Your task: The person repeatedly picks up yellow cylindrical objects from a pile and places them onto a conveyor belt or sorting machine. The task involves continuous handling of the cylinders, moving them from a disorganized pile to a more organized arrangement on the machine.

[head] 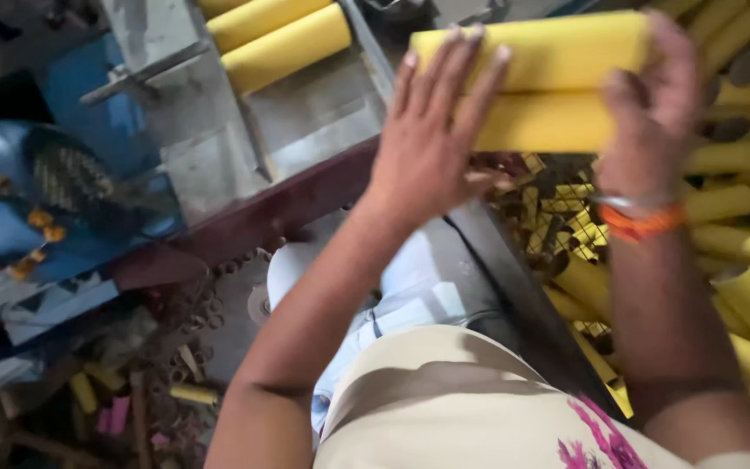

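Nearest the camera, the person's beige shirt [444, 391] and pale trousers [410, 295] fill the lower middle, with little free room on either side: to the left a littered floor [132, 399] of scraps and small rings, to the right a dark metal edge [514, 287] running diagonally beside the knee. Beyond that edge a wire crate [566, 217] and a heap of loose yellow tubes [740, 252] crowd the right margin. Above the lap, both hands close on two yellow tubes [549, 82] held stacked and level. The left hand [431, 143] lies flat with fingers spread across their near end; the right hand [653, 95], wrist bearing an orange thread and bangle [640, 215], wraps over their far end. Farther off, a grey metal tray [323, 113] carries more yellow rolls [279, 39], well apart from the hands.
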